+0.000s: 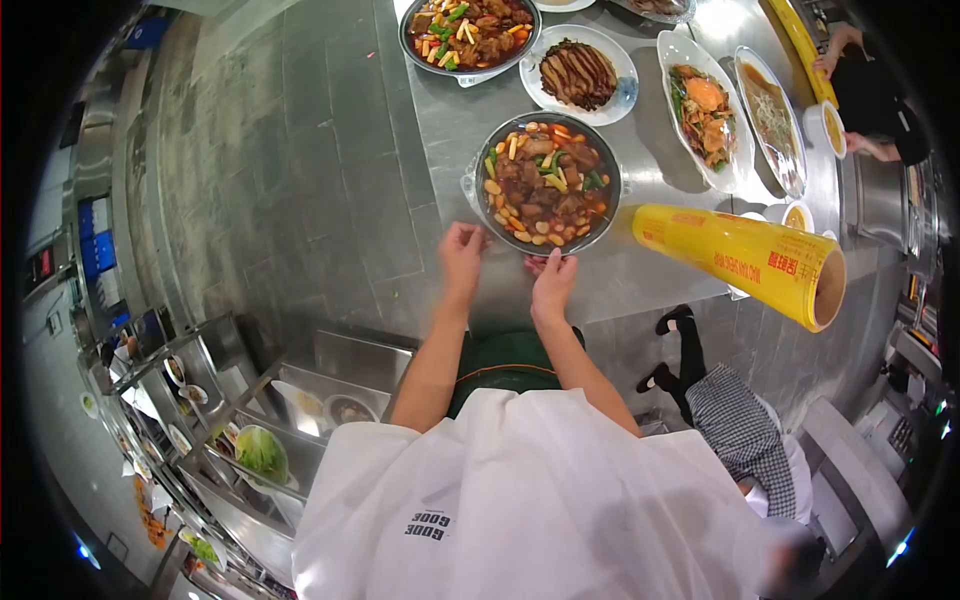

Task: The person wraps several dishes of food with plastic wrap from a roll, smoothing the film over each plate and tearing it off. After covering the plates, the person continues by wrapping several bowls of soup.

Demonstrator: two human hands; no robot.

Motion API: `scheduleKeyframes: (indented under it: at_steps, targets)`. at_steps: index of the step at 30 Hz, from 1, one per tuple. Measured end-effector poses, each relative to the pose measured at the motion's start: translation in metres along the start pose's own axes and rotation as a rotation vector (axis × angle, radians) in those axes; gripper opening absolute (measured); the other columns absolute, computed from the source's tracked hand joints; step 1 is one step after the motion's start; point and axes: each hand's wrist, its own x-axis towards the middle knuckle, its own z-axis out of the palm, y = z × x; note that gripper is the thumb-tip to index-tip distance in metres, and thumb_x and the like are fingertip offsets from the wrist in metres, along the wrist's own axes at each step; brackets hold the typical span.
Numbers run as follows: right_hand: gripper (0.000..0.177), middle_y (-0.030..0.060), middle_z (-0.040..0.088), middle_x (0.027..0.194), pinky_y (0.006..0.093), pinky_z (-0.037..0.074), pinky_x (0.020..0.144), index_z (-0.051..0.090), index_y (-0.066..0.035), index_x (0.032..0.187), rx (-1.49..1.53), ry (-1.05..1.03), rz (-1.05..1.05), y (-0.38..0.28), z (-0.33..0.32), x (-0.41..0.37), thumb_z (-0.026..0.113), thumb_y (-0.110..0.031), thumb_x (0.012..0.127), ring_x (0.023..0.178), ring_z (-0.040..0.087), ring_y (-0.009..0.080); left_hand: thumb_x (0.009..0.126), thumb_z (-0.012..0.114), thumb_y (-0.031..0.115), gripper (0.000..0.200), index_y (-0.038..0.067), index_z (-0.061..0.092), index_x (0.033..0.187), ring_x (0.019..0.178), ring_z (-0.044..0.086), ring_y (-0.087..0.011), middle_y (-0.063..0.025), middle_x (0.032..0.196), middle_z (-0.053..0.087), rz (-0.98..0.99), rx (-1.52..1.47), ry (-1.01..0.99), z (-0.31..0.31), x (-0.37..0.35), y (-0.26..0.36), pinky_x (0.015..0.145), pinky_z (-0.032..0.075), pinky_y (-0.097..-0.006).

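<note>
A round dark-rimmed bowl of stew (548, 185), with meat chunks, peanuts and green pieces, rests on the steel table close to me. My left hand (463, 258) is closed in a pinch just off its near left edge; what the fingertips hold is too small to make out. At the near rim, my right hand (551, 285) has its thumb and curled fingers pressed together, touching or nearly touching the edge. A large yellow roll of cling film (740, 262) lies to the right of the bowl, its hollow end toward me.
Farther along the steel table (640, 290) stand another stew bowl (470, 32), a plate of sliced meat (578, 75) and two oval dishes, including a fish-shaped one (705, 115). A co-worker's hand (872, 148) is near a small bowl (826, 130). Another person (735, 420) is at lower right; shelves (250, 420) stand left.
</note>
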Motion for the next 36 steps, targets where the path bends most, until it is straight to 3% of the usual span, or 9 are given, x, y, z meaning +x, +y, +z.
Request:
scheduleKeyframes:
  at_steps: [4, 8, 10, 13, 17, 19, 22, 29, 36]
  targets:
    - [0.021, 0.0139, 0.067, 0.091, 0.0332, 0.063, 0.073, 0.047, 0.002, 0.114, -0.036, -0.016, -0.031, 0.002, -0.003, 0.002, 0.046, -0.02, 0.113, 0.077, 0.072, 0.0215, 0.098, 0.065, 0.005, 0.007, 0.0, 0.063, 0.093, 0.081, 0.061, -0.0098, -0.0033, 0.088, 0.067, 0.09, 0.227, 0.283, 0.024, 0.009, -0.017, 0.072, 0.051, -0.0277]
    - [0.02, 0.0138, 0.066, 0.094, 0.0344, 0.063, 0.075, 0.049, 0.001, 0.111, -0.025, -0.035, -0.027, -0.001, -0.002, -0.001, 0.046, -0.019, 0.113, 0.078, 0.071, 0.0215, 0.097, 0.067, 0.006, 0.007, 0.001, 0.063, 0.1, 0.08, 0.064, -0.012, -0.0049, 0.091, 0.069, 0.103, 0.227, 0.289, 0.023, 0.008, -0.014, 0.071, 0.053, -0.0297]
    - [0.02, 0.0139, 0.065, 0.094, 0.0343, 0.063, 0.074, 0.049, 0.001, 0.111, -0.026, -0.037, -0.035, -0.002, -0.004, 0.001, 0.046, -0.019, 0.113, 0.078, 0.071, 0.0214, 0.097, 0.066, 0.009, 0.017, 0.001, 0.063, 0.112, 0.083, 0.068, -0.0164, -0.0066, 0.093, 0.07, -0.137, -0.114, 0.213, 0.027, 0.005, 0.0, 0.072, 0.056, -0.0331]
    - [0.02, 0.0139, 0.065, 0.093, 0.0343, 0.063, 0.074, 0.049, 0.001, 0.111, -0.032, -0.041, -0.046, -0.002, -0.005, 0.001, 0.047, -0.019, 0.113, 0.078, 0.071, 0.0214, 0.098, 0.066, 0.011, 0.026, -0.002, 0.061, 0.121, 0.088, 0.071, -0.0207, -0.0094, 0.1, 0.072, -0.305, -0.134, 0.215, 0.025, 0.009, 0.009, 0.077, 0.059, -0.0361]
    - [0.02, 0.0143, 0.067, 0.092, 0.0333, 0.062, 0.074, 0.047, 0.002, 0.114, -0.009, -0.048, -0.033, 0.0, -0.006, 0.003, 0.047, -0.018, 0.113, 0.078, 0.072, 0.0214, 0.099, 0.066, 0.013, 0.027, -0.005, 0.062, 0.119, 0.093, 0.073, -0.0219, -0.0118, 0.107, 0.073, -0.431, -0.26, 0.16, 0.018, 0.008, 0.039, 0.083, 0.06, -0.0373]
    - [0.02, 0.0145, 0.067, 0.092, 0.0332, 0.062, 0.074, 0.047, 0.002, 0.114, 0.007, -0.055, -0.027, 0.0, -0.007, 0.003, 0.047, -0.018, 0.113, 0.078, 0.072, 0.0216, 0.099, 0.069, 0.013, 0.031, -0.007, 0.061, 0.122, 0.096, 0.073, -0.0228, -0.0141, 0.113, 0.073, -0.556, -0.41, -0.026, 0.007, 0.017, 0.048, 0.088, 0.061, -0.0392]
    - [0.02, 0.0148, 0.067, 0.092, 0.0331, 0.062, 0.074, 0.047, 0.002, 0.113, -0.004, -0.055, -0.024, -0.001, -0.007, 0.003, 0.047, -0.018, 0.113, 0.079, 0.072, 0.0217, 0.096, 0.073, 0.009, 0.036, -0.009, 0.062, 0.124, 0.101, 0.073, -0.0233, -0.014, 0.115, 0.073, -0.364, -0.255, 0.042, 0.022, 0.007, 0.045, 0.09, 0.061, -0.0388]
    - [0.021, 0.0131, 0.066, 0.091, 0.0332, 0.062, 0.074, 0.049, 0.002, 0.113, -0.074, -0.06, -0.053, -0.006, -0.008, 0.003, 0.048, -0.018, 0.112, 0.078, 0.071, 0.0205, 0.091, 0.076, 0.0, 0.035, -0.01, 0.066, 0.123, 0.105, 0.072, -0.0226, -0.0139, 0.117, 0.072, -0.356, -0.166, 0.134, 0.027, 0.002, 0.039, 0.09, 0.061, -0.0359]
    - [0.022, 0.0105, 0.066, 0.087, 0.0323, 0.061, 0.069, 0.051, 0.0, 0.109, -0.132, -0.118, -0.115, -0.001, -0.052, 0.039, 0.05, -0.022, 0.112, 0.075, 0.069, 0.0184, 0.093, 0.078, 0.011, 0.056, -0.006, 0.055, 0.141, 0.105, 0.071, -0.0228, -0.0138, 0.127, 0.069, -0.42, -0.191, -0.079, 0.002, -0.008, 0.033, 0.093, 0.06, -0.0375]
